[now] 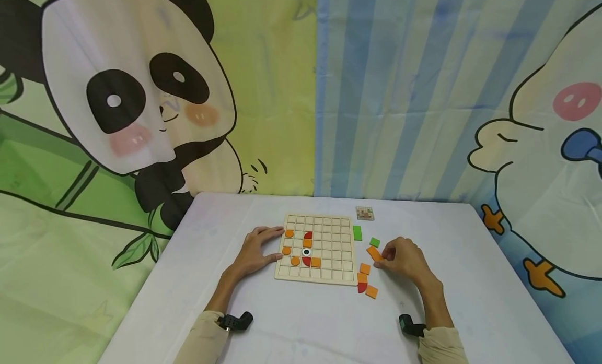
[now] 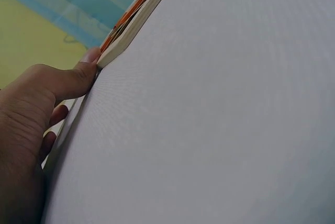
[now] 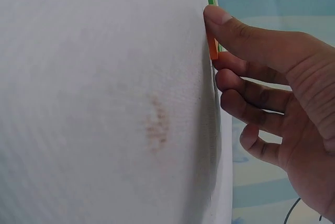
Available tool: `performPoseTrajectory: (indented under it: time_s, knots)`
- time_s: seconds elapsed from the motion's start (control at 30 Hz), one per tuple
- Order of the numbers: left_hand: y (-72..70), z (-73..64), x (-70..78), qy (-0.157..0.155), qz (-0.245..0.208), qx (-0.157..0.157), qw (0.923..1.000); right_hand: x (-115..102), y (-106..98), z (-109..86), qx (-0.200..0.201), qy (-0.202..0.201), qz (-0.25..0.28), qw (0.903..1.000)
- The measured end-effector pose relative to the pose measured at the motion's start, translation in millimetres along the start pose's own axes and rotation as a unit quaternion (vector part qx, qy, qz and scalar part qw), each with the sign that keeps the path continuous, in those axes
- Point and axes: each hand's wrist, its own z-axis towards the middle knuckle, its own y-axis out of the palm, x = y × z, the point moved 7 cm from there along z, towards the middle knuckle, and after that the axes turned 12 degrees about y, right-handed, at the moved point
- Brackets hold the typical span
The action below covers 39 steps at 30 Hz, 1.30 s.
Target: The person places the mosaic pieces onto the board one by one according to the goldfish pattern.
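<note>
A light wooden grid board (image 1: 334, 249) lies on the table with orange round pieces (image 1: 286, 250), orange squares (image 1: 316, 262), red quarter-round pieces (image 1: 308, 235) and a white eye piece with a black dot (image 1: 307, 253) in its left cells. My left hand (image 1: 256, 251) rests at the board's left edge, thumb and fingers spread. In the left wrist view the thumb tip touches the board's corner (image 2: 125, 38). To the right of the board, my right hand (image 1: 404, 258) pinches an orange rectangular tile (image 1: 373, 253). The right wrist view shows its thumb along the orange tile (image 3: 212, 46).
Loose orange squares (image 1: 365, 269) and a red quarter-round piece (image 1: 362, 288) lie by the board's right edge. Green tiles (image 1: 357, 233) are farther up. Behind them sits a small patterned card (image 1: 365, 213). Printed cloth (image 1: 376, 92) hangs behind the white table (image 1: 310, 322).
</note>
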Motion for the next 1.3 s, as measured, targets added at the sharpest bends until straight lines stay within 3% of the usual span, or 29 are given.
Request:
performPoseTrajectory:
  time_s: [0.6, 1.07, 1.3]
  knots:
    - [-1.5, -0.6, 1.5, 0.013, 0.003, 0.006, 0.9999, 2.7, 1.7, -2.5, -0.023, 0.01, 0.017, 0.9995]
    - [0.3, -1.3, 0.0, -0.007, -0.006, -0.002, 1.0, 2.4, 5.5, -0.6, -0.034, -0.015, 0.031, 0.9988]
    - [0.1, -1.6, 0.0, 0.004, 0.002, 0.004, 1.0, -2.0, 5.6, -1.5, -0.032, -0.033, 0.035, 0.9983]
